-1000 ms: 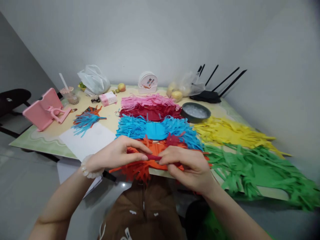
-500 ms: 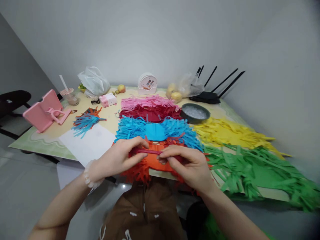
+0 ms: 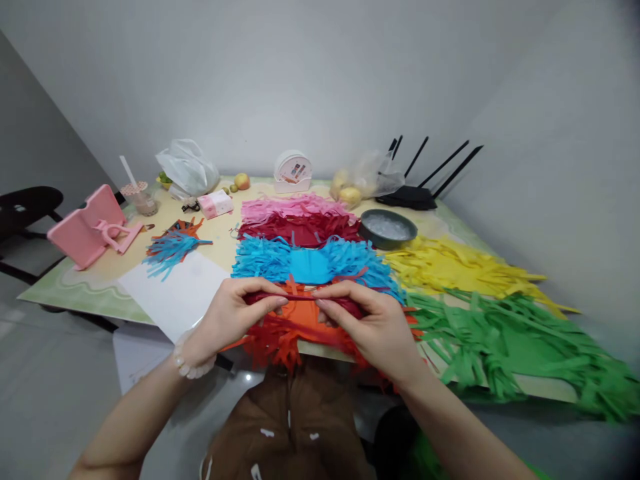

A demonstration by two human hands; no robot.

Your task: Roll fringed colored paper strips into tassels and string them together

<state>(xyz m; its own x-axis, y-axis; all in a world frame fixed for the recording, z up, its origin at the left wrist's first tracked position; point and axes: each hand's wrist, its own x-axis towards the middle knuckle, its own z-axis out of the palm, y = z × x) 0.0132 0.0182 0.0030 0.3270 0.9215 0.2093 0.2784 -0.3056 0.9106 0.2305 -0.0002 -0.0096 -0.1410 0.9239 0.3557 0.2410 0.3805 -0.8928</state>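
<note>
Between my two hands runs a twisted strip of dark red fringed paper (image 3: 299, 297), held level above the near edge of the table. My left hand (image 3: 245, 303) pinches it between thumb and fingers; a pale bead bracelet circles that wrist. From the other side my right hand (image 3: 367, 327) pinches the same strip, its fingertips close to the left ones. Below the hands lies orange fringed paper (image 3: 300, 320), partly covered by them. Just beyond it are blue fringed paper (image 3: 309, 265), then a dark red fringed sheet (image 3: 303, 231) and a pink one (image 3: 295, 206).
Yellow (image 3: 460, 265) and green fringed paper (image 3: 530, 340) spread to the right, near a dark bowl (image 3: 389, 230). Leftward are a blue-and-orange tassel (image 3: 173, 248), white paper (image 3: 175, 293), a pink stand (image 3: 93, 227) and a drink cup (image 3: 145, 200). A black router (image 3: 407, 196) stands behind.
My hands have come closer together along the red strip, the right one shifting left. The strip has risen slightly in view, and its middle looks thinner and more tightly twisted.
</note>
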